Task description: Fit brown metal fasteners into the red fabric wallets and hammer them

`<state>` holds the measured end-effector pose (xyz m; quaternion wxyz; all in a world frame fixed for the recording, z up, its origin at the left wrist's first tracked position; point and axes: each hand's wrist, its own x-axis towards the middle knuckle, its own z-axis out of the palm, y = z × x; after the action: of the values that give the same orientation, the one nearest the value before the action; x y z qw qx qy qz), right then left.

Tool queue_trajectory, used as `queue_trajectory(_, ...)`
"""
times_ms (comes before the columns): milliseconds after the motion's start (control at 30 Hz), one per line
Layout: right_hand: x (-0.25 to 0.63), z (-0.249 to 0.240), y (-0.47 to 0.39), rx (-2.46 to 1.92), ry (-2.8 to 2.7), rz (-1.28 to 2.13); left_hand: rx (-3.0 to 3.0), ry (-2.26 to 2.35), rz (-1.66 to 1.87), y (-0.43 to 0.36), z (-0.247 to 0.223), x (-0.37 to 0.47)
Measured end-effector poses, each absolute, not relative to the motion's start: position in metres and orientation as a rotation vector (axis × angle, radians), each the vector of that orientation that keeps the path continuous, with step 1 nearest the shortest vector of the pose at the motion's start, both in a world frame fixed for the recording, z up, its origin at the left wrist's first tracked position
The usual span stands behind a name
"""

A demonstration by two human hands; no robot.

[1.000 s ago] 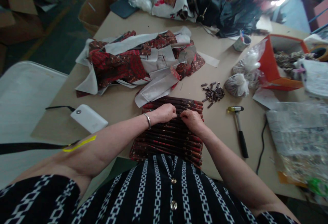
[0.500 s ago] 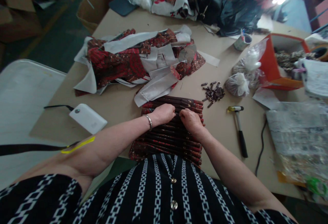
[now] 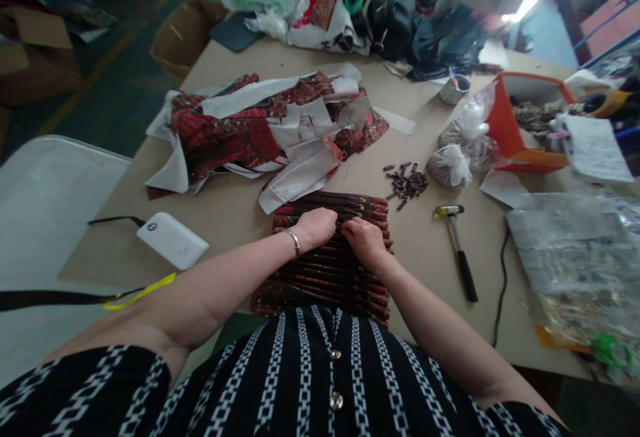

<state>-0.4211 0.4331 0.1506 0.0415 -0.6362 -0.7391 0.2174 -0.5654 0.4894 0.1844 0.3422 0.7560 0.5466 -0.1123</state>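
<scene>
Patterned strips (image 3: 325,282) lie under left grip (image 3: 330,223) and right grip (image 3: 351,229) (both pinched, contents unclear).

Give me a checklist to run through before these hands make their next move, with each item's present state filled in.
1. Left hand at the patterned strips: ok.
2. Right hand at the strips too, apart from the left: ok.
3. Anything pinched in the fingertips: cannot tell, too small to make out.
4. Small dark tabs gathered in one pile, off the strips: ok.
5. Hammer lying apart from the right forearm: ok.
6. White power bank well away from the left forearm: not ok, it lies close beside it.
</scene>
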Motion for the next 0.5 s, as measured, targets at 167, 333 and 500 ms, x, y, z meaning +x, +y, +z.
queue_trajectory(167,-0.428,0.145,0.430,-1.916,-2.208,0.668,1.879,1.410,-0.146,0.498,0.178,-0.573)
queue_trajectory(333,-0.421,0.153,0.434,-1.831,-2.012,0.752,1.659,1.379,0.097,0.500,0.187,-0.584)
queue_trajectory(500,-0.421,0.168,0.424,-1.640,-1.682,0.952,1.311,1.299,0.282,0.481,0.202,-0.571)
